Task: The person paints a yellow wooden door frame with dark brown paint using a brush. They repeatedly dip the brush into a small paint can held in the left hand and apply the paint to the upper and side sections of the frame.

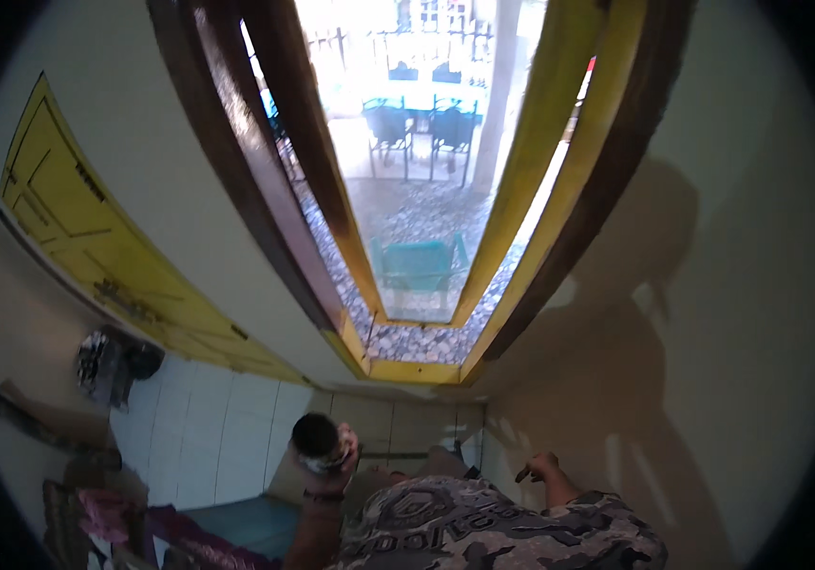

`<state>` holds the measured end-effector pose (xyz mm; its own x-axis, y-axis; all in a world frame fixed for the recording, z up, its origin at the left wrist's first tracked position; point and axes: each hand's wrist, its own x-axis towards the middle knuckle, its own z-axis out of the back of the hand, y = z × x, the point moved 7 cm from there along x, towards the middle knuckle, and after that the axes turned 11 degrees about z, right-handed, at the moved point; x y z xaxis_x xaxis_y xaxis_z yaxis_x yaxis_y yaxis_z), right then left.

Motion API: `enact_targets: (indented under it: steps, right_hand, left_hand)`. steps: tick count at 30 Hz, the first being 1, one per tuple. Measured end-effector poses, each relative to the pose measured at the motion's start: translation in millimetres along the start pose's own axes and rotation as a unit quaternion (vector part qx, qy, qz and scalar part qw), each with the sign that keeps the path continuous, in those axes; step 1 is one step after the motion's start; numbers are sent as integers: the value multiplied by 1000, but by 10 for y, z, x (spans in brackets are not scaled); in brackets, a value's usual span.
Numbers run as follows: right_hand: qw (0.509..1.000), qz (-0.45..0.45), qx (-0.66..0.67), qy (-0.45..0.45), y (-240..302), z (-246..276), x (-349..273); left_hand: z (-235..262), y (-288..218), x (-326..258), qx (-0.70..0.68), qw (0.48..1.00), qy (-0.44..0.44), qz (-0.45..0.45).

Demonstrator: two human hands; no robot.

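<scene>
My left hand (345,463) is wrapped round a dark-topped object, whose round, nearly black top (315,434) faces up. Below that top a paler, whitish part shows between my fingers; its exact kind is hard to make out. A dark band circles my left wrist. On the other side of my body, my right hand (542,465) is held low near the wall, fingers pointing left, with nothing visible in it. My camouflage-patterned shirt (455,518) fills the bottom middle. Ahead is a tall window with a yellow and brown frame (417,372), its sash tilted outward.
A yellow door (94,237) is on the left, above a white tiled floor (203,418). Dark bundled items (113,366) lie by the left wall, with cloths (113,518) nearer. Through the window a turquoise chair (417,263) stands on pebbles. My shadow falls on the right wall (759,313).
</scene>
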<state>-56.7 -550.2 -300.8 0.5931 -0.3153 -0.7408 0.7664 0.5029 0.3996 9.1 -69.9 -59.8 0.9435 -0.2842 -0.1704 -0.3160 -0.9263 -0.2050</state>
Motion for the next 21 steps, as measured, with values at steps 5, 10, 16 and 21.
enact_targets:
  steps: [5, 10, 16, 21]
  right_hand:
    - [999, -21, -20, 15, -222, 67, 9]
    - [985, -12, 124, -118, -374, -9, -50]
    - [979, -66, 162, -105, -544, -505, -555]
    - [982, -121, 109, -92, -903, -1056, -1055]
  left_hand:
    - [-135, 184, 171, -1, 999, -32, 27]
    - [-25, 246, 221, 2, 992, -14, 128]
    - [-66, -88, 234, 67, 987, -24, 142]
    - [-29, -350, 220, 74, 981, -59, 169]
